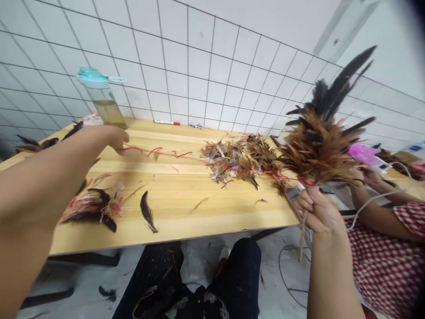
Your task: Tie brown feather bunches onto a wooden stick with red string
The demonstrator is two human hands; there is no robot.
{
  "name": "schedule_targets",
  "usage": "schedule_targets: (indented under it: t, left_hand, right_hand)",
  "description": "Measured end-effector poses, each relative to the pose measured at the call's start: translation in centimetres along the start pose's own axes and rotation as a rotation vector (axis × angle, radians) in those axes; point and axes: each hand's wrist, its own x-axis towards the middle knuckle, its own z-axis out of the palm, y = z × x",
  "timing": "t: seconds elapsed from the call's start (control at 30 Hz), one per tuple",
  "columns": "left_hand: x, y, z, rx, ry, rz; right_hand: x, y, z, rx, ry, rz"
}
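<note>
My right hand (315, 210) is closed round the wooden stick of a feather duster (320, 141), whose brown and black feathers fan upward. A red string (186, 155) runs from the duster's base leftward across the table over a strip of strung brown feathers (242, 161). My left hand (116, 137) is stretched far out over the wooden table (186, 221), pinching the string's left end taut beside a water bottle (104, 104).
Loose dark feathers (146, 212) and a feather bundle (93, 208) lie at the table's front left. A red marker (166, 122) rests by the tiled wall. Another person in a red checked garment (392, 261) works at my right, near pink material (363, 154).
</note>
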Motion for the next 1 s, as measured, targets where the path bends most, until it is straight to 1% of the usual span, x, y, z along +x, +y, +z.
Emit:
schedule_targets:
  t: [0.03, 0.07, 0.1, 0.13, 0.17, 0.2, 0.23, 0.27, 0.3, 0.33, 0.37, 0.4, 0.47, 0.5, 0.53, 0.6, 0.63, 0.67, 0.7, 0.77, 0.83, 0.87, 0.93, 1.0]
  left_hand:
    - [-0.1, 0.8, -0.2, 0.043, -0.140, -0.076]
    - [-0.3, 1.9, -0.6, 0.076, -0.266, -0.120]
    - [-0.7, 3.5, -1.1, 0.081, -0.336, -0.108]
    - [-1.3, 5.4, -1.5, 0.052, -0.375, -0.022]
    - [-2.2, 7.5, -1.7, 0.006, -0.319, 0.057]
    - [-3.3, 9.9, -1.7, -0.067, -0.213, 0.159]
    - [-4.5, 12.4, -1.3, -0.204, -0.135, 0.274]
    - [-5.8, 14.9, -0.5, -0.395, -0.096, 0.382]
    - [-7.0, 17.3, 0.8, -0.575, -0.093, 0.459]
    - [-8.1, 19.5, 2.4, -0.701, -0.119, 0.520]
    - [-9.0, 21.5, 4.2, -0.762, -0.164, 0.553]
    - [-9.6, 23.3, 6.1, -0.805, -0.182, 0.582]
    - [-10.2, 26.0, 9.5, -0.935, -0.210, 0.610]
    - [-10.3, 26.9, 10.8, -1.026, -0.226, 0.599]
    - [-10.4, 27.7, 11.8, -1.113, -0.278, 0.594]
    - [-10.4, 28.6, 13.1, -1.219, -0.379, 0.570]
    - [-10.5, 28.8, 13.4, -1.225, -0.411, 0.538]
    - [-10.7, 28.8, 13.5, -1.197, -0.411, 0.498]
    - [-10.9, 28.6, 13.7, -1.145, -0.381, 0.458]
    - [-11.3, 28.1, 13.9, -1.024, -0.263, 0.414]
    - [-11.8, 27.4, 14.2, -0.933, -0.141, 0.425]
    - [-12.1, 27.1, 14.3, -0.902, -0.097, 0.441]
    - [-12.5, 26.4, 14.6, -0.865, -0.045, 0.453]
    - [-12.7, 25.8, 14.7, -0.860, -0.037, 0.444]
  right_hand:
    - [-0.2, 0.1, 0.1, 0.010, 0.015, -0.006]
    - [-0.3, 0.2, 0.4, 0.025, 0.027, -0.010]
    - [-0.4, 0.3, 0.9, 0.047, 0.038, -0.016]
    - [-0.5, 0.4, 1.5, 0.069, 0.040, -0.012]
    - [-0.5, 0.6, 2.1, 0.094, 0.040, -0.010]
    - [-0.4, 0.7, 2.9, 0.115, 0.034, -0.010]
    - [-0.4, 0.7, 3.6, 0.130, 0.025, -0.015]
    - [-0.4, 0.7, 4.4, 0.137, 0.010, -0.020]
    - [-0.4, 0.7, 5.3, 0.144, -0.010, -0.024]
    - [-0.4, 0.7, 6.1, 0.150, -0.033, -0.025]
    - [-0.5, 0.7, 6.9, 0.159, -0.060, -0.024]
    - [-0.6, 0.6, 7.7, 0.172, -0.088, -0.021]
    - [-0.8, 0.5, 9.2, 0.196, -0.148, -0.014]
    - [-1.0, 0.5, 9.9, 0.200, -0.174, -0.007]
    - [-1.1, 0.5, 10.4, 0.197, -0.195, 0.003]
    - [-1.4, 0.5, 11.3, 0.177, -0.219, 0.028]
    - [-1.4, 0.6, 11.7, 0.169, -0.219, 0.037]
    - [-1.4, 0.7, 11.9, 0.165, -0.205, 0.039]
    - [-1.4, 0.9, 12.1, 0.169, -0.178, 0.033]
    - [-1.2, 1.2, 12.4, 0.186, -0.092, 0.005]
    - [-0.9, 1.8, 12.8, 0.187, -0.006, -0.031]
    - [-0.7, 2.1, 13.1, 0.179, 0.026, -0.049]
    - [-0.4, 2.7, 13.7, 0.151, 0.078, -0.096]
    - [-0.1, 3.2, 14.3, 0.123, 0.113, -0.135]
